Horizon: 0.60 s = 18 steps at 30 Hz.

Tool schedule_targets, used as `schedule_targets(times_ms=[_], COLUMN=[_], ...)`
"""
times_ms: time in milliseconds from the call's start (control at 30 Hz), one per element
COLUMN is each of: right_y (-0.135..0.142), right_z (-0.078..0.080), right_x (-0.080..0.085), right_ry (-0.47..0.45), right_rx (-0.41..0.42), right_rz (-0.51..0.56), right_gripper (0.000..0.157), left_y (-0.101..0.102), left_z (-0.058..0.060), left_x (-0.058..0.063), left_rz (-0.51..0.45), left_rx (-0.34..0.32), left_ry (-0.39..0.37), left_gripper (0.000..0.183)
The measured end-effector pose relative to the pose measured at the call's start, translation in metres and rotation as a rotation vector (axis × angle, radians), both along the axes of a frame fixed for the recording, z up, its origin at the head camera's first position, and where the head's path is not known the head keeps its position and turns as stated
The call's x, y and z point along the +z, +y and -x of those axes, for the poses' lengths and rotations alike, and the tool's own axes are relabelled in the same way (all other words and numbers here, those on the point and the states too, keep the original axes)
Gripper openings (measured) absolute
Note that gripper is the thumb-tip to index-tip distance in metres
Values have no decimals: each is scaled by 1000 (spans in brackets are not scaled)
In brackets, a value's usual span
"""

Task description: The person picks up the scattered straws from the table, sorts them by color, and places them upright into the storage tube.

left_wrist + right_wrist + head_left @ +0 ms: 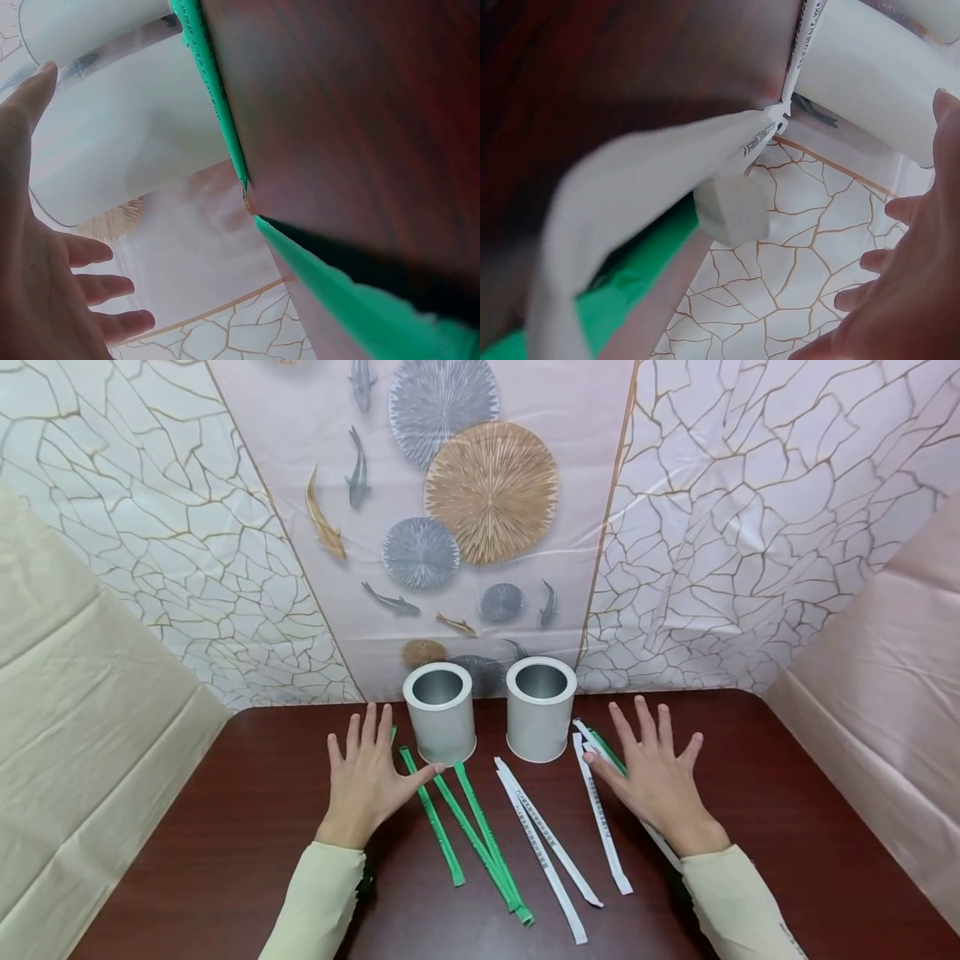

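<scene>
My left hand [363, 785] spreads its fingers over the left of the table, near the left white can [446, 718]. Its thumb points at several green paper-wrapped sticks [433, 818]; another green one is mostly hidden under the hand. On the other side, my right hand [660, 777] is spread too, holding nothing, by the right white can [538, 727]. White wrapped sticks [543, 843] lie in the middle, and one white stick [600, 814] is beside the right thumb. Partly covered by the right hand are more white sticks and a green stick [611, 752], closer in the right wrist view.
Both cans stand upright and open-topped at the back of the dark red table [247, 827]. Behind them hangs a patterned cloth [465, 618]. Pale cloth walls [90, 693] close in both sides.
</scene>
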State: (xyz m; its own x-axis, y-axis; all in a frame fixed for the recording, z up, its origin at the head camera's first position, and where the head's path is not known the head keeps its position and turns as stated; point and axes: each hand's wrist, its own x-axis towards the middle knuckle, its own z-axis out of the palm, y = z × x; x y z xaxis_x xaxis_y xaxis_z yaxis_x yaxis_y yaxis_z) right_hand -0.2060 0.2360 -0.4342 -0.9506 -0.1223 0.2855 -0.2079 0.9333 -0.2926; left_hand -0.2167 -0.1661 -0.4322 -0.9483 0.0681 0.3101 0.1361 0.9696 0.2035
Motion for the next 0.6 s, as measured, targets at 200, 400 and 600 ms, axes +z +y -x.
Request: schedule_targets(times_ms=[200,400,600], right_y=[1,0,-6], right_z=[-1,0,6], right_x=[-1,-1,12], right_ry=[10,39,53], right_rx=[3,21,78], right_rz=[7,53,165], right_gripper=[90,89,89], left_y=[0,0,-1], left_z=[-1,-2,-2], left_x=[-1,0,0], left_rz=[-2,-14,-33], left_rx=[0,-1,-8], left_ry=[-14,-15,-18], left_gripper=[123,123,121])
